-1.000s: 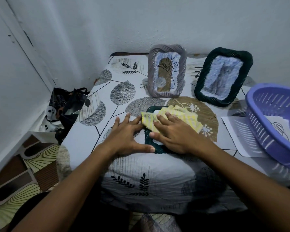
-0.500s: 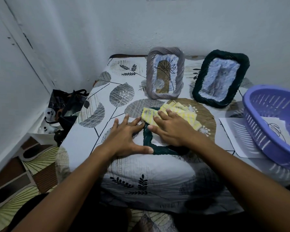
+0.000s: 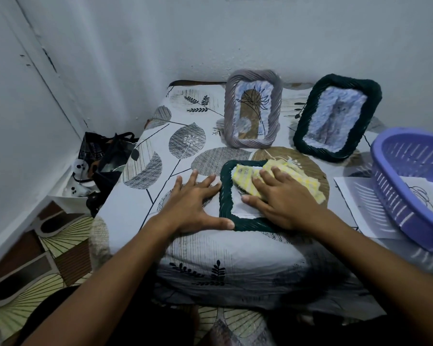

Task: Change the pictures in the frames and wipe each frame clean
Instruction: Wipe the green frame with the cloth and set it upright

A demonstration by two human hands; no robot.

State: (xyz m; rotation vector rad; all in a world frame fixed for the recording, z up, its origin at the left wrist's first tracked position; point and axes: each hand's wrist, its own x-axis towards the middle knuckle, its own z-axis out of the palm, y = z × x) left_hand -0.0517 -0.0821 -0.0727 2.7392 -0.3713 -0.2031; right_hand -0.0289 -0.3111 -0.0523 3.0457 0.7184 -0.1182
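Wipe in progress on the dark green woven rectangular frame (image 3: 226, 196), lying flat on the leaf-print tablecloth (image 3: 145, 196) at the near edge. Compared with a second ago, the right hand (image 3: 283, 198) and the yellow striped cloth (image 3: 280, 181) sit further right: more of the glass and the frame's left and bottom rims now show, and the cloth covers only the top-right part. So the stroke runs left to right; judging by that, this frame is mid-clean, not done.

Right hand: fingers flat and spread, pressing the cloth down, no curl around it. Left hand (image 3: 198, 206): open, palm on the tablecloth, thumb touching the frame's lower-left corner to brace it; same spot as before.

Grey woven frame (image 3: 254, 108) and second dark green woven frame (image 3: 336, 121) stand upright against the wall, untouched. Purple plastic basket (image 3: 410, 186) holds a printed sheet at right.
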